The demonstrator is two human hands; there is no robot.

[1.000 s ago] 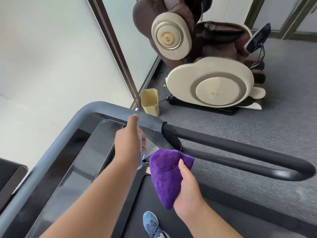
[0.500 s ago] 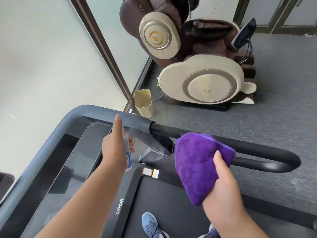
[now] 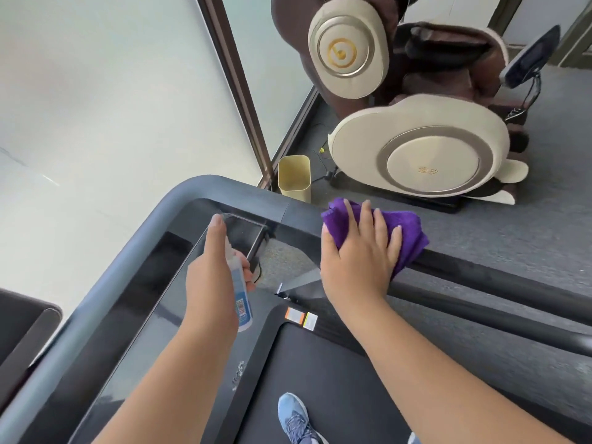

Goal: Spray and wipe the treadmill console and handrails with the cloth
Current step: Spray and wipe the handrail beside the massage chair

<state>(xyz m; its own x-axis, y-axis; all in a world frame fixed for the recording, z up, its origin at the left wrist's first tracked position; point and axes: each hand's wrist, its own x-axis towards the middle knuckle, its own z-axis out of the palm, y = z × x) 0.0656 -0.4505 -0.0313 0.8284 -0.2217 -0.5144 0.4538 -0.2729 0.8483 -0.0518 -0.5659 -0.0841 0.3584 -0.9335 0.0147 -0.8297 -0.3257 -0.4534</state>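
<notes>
My left hand point(image 3: 211, 277) grips a small spray bottle point(image 3: 242, 296) with a blue-and-white label, index finger stretched over its top, above the treadmill's glossy black console point(image 3: 144, 302). My right hand point(image 3: 358, 254) lies flat, fingers spread, pressing a purple cloth point(image 3: 407, 232) onto the black right handrail point(image 3: 480, 283) where it joins the grey console frame point(image 3: 243, 190). The cloth drapes over the rail's far side. The lower rail bar point(image 3: 480, 315) runs below it to the right.
A beige and brown massage chair point(image 3: 416, 149) stands on grey carpet beyond the rail. A small yellow bin point(image 3: 294, 176) sits by a brown-framed glass partition point(image 3: 237, 88). My blue shoe point(image 3: 296, 418) rests on the treadmill belt point(image 3: 336, 379).
My right hand carried the cloth up from beside the rail and laid it flat on the handrail's top. My left hand stayed over the console with the bottle.
</notes>
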